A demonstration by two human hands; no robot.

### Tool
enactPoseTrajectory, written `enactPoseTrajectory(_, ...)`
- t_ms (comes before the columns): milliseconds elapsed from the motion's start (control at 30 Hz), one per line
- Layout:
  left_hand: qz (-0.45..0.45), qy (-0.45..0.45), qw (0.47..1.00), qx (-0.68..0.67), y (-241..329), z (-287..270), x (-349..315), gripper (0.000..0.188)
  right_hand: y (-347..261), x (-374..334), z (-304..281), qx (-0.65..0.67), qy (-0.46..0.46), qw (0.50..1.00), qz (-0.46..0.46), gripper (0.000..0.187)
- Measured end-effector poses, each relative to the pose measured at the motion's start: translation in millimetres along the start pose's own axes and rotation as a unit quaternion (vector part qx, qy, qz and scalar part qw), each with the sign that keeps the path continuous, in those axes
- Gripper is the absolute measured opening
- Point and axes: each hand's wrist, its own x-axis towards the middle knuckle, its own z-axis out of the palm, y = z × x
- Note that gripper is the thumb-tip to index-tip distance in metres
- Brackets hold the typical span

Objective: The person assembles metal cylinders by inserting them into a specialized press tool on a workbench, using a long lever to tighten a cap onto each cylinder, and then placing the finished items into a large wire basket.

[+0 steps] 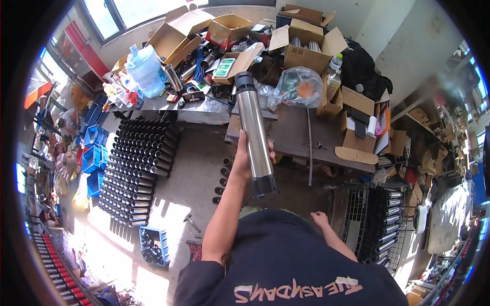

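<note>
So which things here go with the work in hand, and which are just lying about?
Likely part of the work:
silver tube with black ends, in the left hand
rows of standing tubes on the floor

Apparently just lying about:
blue water jug
clear plastic bag
black bag

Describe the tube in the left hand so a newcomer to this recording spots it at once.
Find the cluttered workbench across the top of the picture, then drop to the left hand in front of it. That hand grips a long, shiny silver tube with black ends. Unlike the black-topped tubes massed in rows at the left, this one is held up alone.
</note>
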Motion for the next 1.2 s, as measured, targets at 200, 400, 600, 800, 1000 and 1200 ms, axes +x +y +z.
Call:
enactPoseTrajectory(200,0.049,-0.076,0.989,-0.117,-3.8,13.4,-14.0,0.074,-18.1,-16.3,0.0,0.024,-0.024,0.999,0.005,0.043)
enactPoseTrajectory(400,0.040,0.057,0.998,0.002,11.5,44.9,-30.3,0.083,8.5,-20.7,25.0,0.005,-0.006,1.000,0.023,0.039)
enactPoseTrajectory(600,0.037,0.091,0.995,0.029,27.9,42.8,-58.4,0.084,-19.0,-56.3,16.8,0.005,-0.070,0.995,0.065,0.037)
enactPoseTrajectory(800,0.053,0.023,0.998,0.001,41.6,43.3,-61.7,0.085,-38.0,-31.3,34.9,-0.009,-0.033,0.998,-0.059,0.041)
enactPoseTrajectory(1000,0.007,0.151,0.982,0.118,59.0,47.7,-65.0,0.077,-114.9,-40.0,43.1,0.096,-0.032,0.985,-0.139,0.037)
enactPoseTrajectory(1200,-0.026,0.119,0.992,0.040,63.5,29.1,-55.9,0.081,-162.6,-76.4,34.7,0.040,-0.052,0.987,-0.144,0.036)
